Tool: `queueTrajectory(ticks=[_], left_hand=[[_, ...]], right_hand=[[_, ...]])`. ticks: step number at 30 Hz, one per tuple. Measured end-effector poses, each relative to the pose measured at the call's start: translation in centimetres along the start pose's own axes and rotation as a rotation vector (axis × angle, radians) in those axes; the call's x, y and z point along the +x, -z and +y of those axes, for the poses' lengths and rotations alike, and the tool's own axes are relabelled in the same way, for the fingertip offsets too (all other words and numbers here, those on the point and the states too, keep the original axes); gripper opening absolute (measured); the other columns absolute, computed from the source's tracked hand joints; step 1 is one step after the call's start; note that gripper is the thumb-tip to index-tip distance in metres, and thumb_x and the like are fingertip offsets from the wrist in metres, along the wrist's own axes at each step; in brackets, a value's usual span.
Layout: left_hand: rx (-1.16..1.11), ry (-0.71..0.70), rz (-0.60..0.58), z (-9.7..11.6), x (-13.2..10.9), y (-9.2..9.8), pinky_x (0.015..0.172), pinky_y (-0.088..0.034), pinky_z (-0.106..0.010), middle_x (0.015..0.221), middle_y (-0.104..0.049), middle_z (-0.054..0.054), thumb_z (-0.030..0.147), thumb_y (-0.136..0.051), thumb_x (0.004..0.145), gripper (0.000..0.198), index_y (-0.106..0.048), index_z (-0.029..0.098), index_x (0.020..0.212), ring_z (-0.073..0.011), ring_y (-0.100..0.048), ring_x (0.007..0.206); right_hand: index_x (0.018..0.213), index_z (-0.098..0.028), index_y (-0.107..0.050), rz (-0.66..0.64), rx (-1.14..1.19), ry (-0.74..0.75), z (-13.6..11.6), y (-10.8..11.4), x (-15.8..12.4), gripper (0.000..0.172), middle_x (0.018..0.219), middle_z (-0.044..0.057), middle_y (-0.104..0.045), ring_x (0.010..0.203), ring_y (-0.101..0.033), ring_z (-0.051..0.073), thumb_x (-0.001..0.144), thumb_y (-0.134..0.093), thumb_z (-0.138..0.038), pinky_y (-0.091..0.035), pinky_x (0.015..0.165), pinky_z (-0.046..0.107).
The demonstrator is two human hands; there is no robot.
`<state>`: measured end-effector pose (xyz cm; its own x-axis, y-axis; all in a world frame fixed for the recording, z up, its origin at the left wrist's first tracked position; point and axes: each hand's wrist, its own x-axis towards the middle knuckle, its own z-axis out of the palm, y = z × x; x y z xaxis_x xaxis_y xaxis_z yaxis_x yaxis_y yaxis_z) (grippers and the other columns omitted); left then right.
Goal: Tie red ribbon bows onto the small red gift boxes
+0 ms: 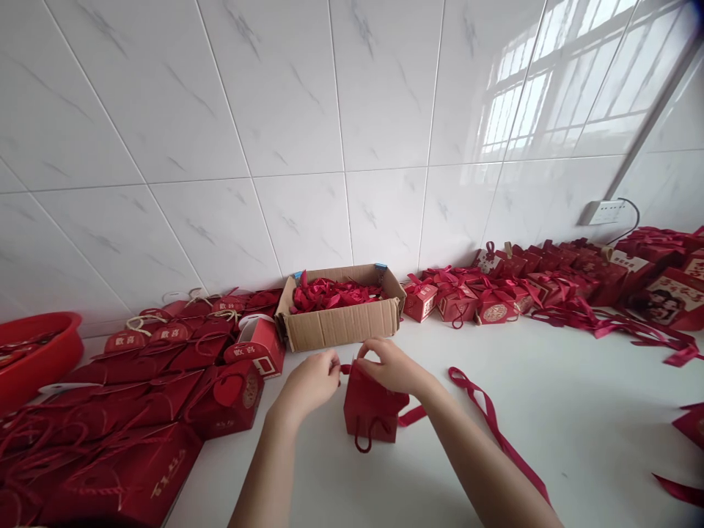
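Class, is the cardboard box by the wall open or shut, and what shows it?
Open: the cardboard box has no lid across its top, and red contents show inside.

The centre box (369, 409) looks smooth card, its ribbon (412, 416) (softly glossy) cloth.

White tabletop (594, 418): red boxes (369, 411), carton (344, 328), ribbons (498, 434)

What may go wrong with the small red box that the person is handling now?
The ribbon at the right side of the small red box reaches the right forearm; an arm movement might catch it and drag the box. The open cardboard carton stands just beyond the left hand and right hand, so a forward reach might bump it.
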<state>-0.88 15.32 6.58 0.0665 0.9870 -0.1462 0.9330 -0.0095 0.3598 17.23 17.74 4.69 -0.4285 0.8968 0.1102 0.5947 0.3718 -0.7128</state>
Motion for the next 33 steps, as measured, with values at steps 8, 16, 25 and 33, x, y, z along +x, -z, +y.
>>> queueTrajectory(ticks=[8, 16, 25, 33], left_hand=[[0.102, 0.317, 0.011, -5.3, 1.9, 0.6, 0.078, -0.041, -0.051, 0.093, -0.068, -0.022, 0.015, -0.052, 0.070, 0.010, -0.061, 0.015, 0.074, -0.0408, -0.062, 0.090], [-0.301, -0.206, -0.088, -2.2, 1.1, 0.1, 0.085, -0.044, -0.027, 0.113, -0.063, -0.003, 0.038, -0.043, 0.085, 0.029, -0.058, 0.025, 0.105, -0.0197, -0.058, 0.100], [-0.362, -0.276, -0.190, -2.0, 1.4, -0.2, 0.064, -0.037, -0.024, 0.074, -0.050, 0.002, 0.052, -0.039, 0.085, 0.036, -0.053, 0.020, 0.076, -0.0158, -0.046, 0.069], [-0.229, -0.067, -0.176, -3.9, 2.3, -1.2, 0.050, -0.029, -0.022, 0.062, -0.046, 0.004, 0.056, -0.050, 0.074, 0.036, -0.044, 0.021, 0.066, -0.0130, -0.040, 0.053]], right_hand=[[0.102, -0.024, -0.062, -0.153, -0.213, -0.104, 2.1, 5.2, -2.6, 0.029, 0.109, 0.005, -0.064, 0.101, -0.057, 0.024, 0.073, -0.062, -0.018, -0.044, 0.079, 0.033], [0.078, -0.022, -0.068, -0.315, -0.201, -0.057, 2.1, 4.2, -1.7, 0.012, 0.088, 0.005, -0.070, 0.079, -0.063, 0.022, 0.071, -0.064, -0.030, -0.044, 0.061, 0.029], [0.076, -0.022, -0.064, -0.316, -0.200, -0.010, 3.4, 4.4, -1.3, 0.014, 0.082, 0.002, -0.068, 0.072, -0.060, 0.017, 0.066, -0.058, -0.015, -0.042, 0.057, 0.025], [0.077, -0.021, -0.065, -0.347, -0.233, -0.071, 4.1, 4.5, -0.9, 0.015, 0.079, 0.002, -0.066, 0.065, -0.057, 0.016, 0.063, -0.068, -0.023, -0.038, 0.050, 0.024]])
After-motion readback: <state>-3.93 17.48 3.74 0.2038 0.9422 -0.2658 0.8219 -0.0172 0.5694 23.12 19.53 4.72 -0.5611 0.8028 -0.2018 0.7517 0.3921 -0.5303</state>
